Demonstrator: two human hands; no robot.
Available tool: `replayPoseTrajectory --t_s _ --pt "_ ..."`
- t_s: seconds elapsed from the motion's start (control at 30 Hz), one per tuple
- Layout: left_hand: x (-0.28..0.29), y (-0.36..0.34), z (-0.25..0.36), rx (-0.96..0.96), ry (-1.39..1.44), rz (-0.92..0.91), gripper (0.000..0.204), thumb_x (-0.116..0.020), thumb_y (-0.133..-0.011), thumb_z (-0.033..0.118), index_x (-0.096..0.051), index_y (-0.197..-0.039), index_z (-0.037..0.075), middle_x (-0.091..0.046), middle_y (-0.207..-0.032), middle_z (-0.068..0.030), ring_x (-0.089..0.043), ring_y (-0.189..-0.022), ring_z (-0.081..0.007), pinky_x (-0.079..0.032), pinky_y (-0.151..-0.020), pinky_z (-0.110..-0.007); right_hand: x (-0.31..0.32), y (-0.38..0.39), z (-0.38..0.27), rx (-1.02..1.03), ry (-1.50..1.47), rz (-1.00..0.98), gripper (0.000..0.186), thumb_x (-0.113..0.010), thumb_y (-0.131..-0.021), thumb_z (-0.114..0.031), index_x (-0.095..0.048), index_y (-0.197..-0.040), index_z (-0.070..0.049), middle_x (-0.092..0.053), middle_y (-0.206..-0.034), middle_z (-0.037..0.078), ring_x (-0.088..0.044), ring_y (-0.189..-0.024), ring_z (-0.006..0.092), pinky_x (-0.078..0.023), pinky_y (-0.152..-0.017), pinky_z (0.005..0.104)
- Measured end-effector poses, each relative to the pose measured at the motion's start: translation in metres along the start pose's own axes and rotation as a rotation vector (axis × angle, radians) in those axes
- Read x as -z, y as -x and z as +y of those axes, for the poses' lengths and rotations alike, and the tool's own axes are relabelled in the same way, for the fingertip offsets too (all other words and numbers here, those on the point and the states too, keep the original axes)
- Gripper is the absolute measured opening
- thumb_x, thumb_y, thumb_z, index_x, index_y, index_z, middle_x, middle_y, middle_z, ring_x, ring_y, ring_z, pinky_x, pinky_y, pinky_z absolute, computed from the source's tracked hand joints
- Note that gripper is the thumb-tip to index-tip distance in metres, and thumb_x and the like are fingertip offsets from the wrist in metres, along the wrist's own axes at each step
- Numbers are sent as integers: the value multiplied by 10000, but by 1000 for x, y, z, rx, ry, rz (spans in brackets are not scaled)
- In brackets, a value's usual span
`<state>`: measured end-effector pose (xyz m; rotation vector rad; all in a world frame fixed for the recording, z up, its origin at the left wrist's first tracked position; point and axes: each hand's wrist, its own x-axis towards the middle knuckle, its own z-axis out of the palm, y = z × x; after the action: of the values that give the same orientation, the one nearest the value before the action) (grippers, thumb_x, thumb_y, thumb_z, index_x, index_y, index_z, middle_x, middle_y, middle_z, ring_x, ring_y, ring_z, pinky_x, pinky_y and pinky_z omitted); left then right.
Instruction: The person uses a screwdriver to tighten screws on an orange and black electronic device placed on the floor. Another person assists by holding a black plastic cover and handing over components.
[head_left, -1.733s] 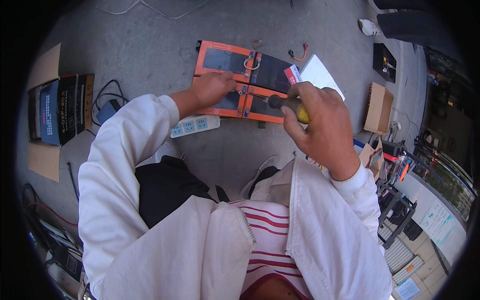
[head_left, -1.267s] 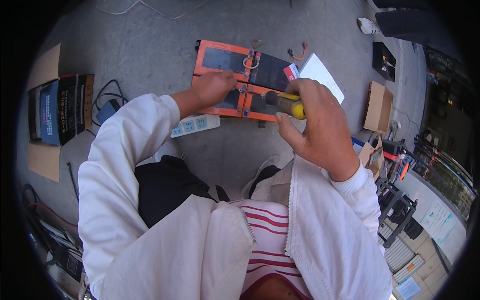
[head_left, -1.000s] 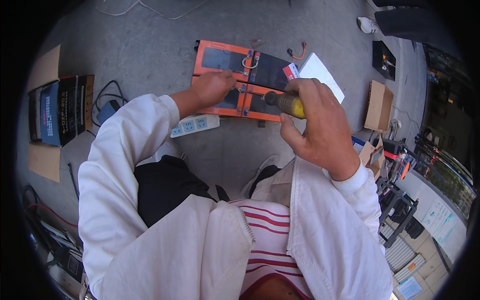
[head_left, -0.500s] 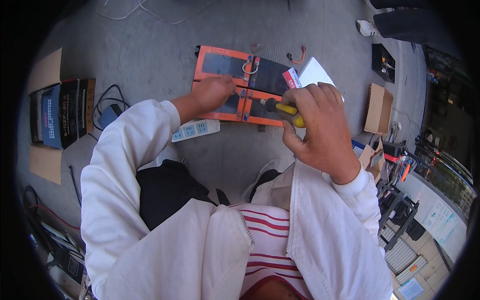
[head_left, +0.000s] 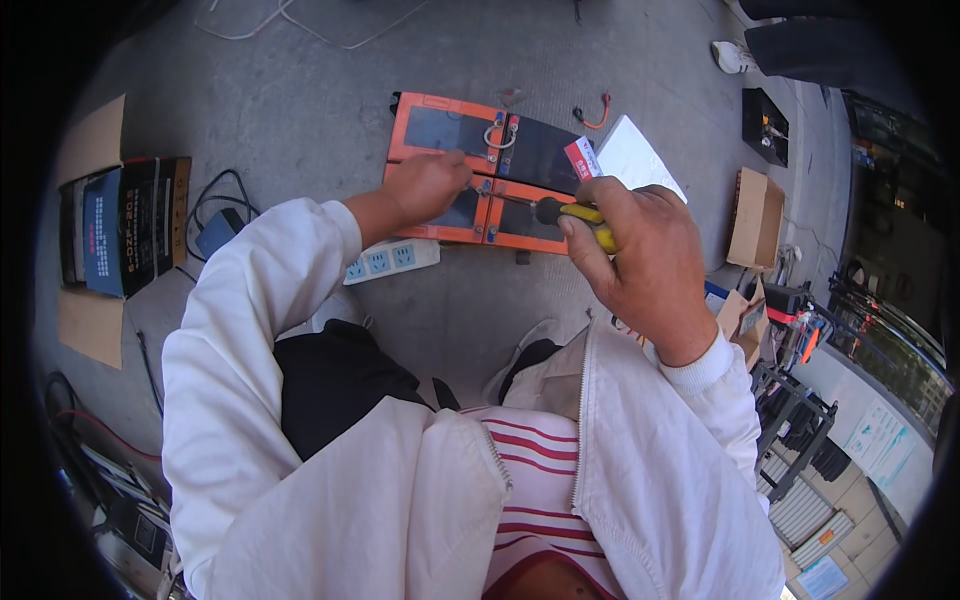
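Observation:
My right hand [head_left: 645, 265] is wrapped round the yellow-and-black handle of a screwdriver [head_left: 548, 210]. The shaft points left across the near row of several orange-and-black batteries [head_left: 524, 242], toward a terminal beside my left fingertips. My left hand [head_left: 428, 188] rests over the near left battery with its fingers pinched together. Whatever they hold at the terminal is too small to make out. On the far row, a short pale looped wire [head_left: 488, 133] joins the terminals of two neighbouring batteries.
A white power strip [head_left: 390, 259] lies just in front of the batteries. To their right are a white box [head_left: 640, 155], a red-and-white card [head_left: 580, 158] and a short orange wire [head_left: 600, 118]. Opened cartons [head_left: 97, 325] stand left; another box [head_left: 757, 218] is right. A person's shoe [head_left: 733, 57] shows far right.
My right hand has rolled slightly on the screwdriver handle, with the fingers curled lower and the thumb raised. My left hand has stayed in place.

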<state>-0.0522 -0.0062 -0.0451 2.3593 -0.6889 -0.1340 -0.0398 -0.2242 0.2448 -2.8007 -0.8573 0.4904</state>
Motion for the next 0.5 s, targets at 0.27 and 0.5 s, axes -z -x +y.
replayPoseTrajectory --t_s 0.27,0.5 --pt "2 -2 2 0 6 -8 96 -708 -941 127 -691 -964 35 -645 -1016 -127 -717 -854 -354 -598 -756 -462 3 0 -1 -109 36 -102 336 -764 -819 -147 -624 -1111 -59 -626 -963 162 -637 -876 358 -489 -824 468" --pt "2 -1 3 -1 23 18 98 -712 -942 134 -694 -947 37 -649 -999 -125 -715 -845 -355 -593 -745 -464 3 5 -5 -65 -82 2 340 -777 -848 -162 -601 -1120 -57 -649 -972 185 -678 -832 369 -517 -727 474"
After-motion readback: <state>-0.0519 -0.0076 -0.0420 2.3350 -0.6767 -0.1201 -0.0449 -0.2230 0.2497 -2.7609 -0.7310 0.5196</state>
